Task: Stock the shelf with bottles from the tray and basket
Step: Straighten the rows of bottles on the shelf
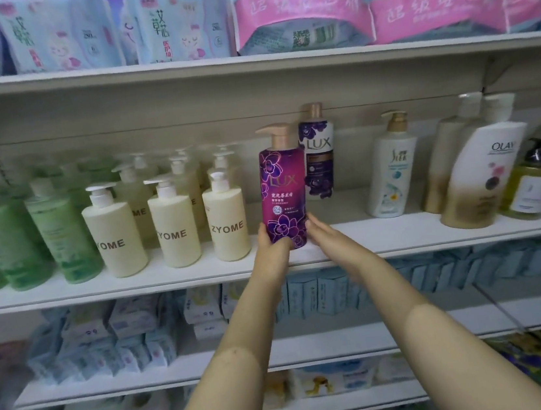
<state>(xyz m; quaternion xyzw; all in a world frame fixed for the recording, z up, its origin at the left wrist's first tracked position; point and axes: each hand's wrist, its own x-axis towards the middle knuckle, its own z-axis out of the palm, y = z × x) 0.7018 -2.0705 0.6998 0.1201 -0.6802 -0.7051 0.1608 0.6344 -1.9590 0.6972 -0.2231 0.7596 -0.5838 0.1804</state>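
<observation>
Purple bottle being seated near the shelf front.
Left hand is gripping its lower body with fingers curled round; right hand is pressing straight fingers to the other side, gripping nothing. The bottle is standing upright between them. Judged risks: letting go early is inviting a forward topple; pushing back is endangering the dark LUX bottle just behind and the ZYOME bottle beside the left hand.

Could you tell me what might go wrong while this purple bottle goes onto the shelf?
The purple LUX bottle, held low between the left hand and right hand, is near the shelf's front edge; released there, it could topple off. Pushed back, it may knock the darker LUX bottle behind.
</observation>
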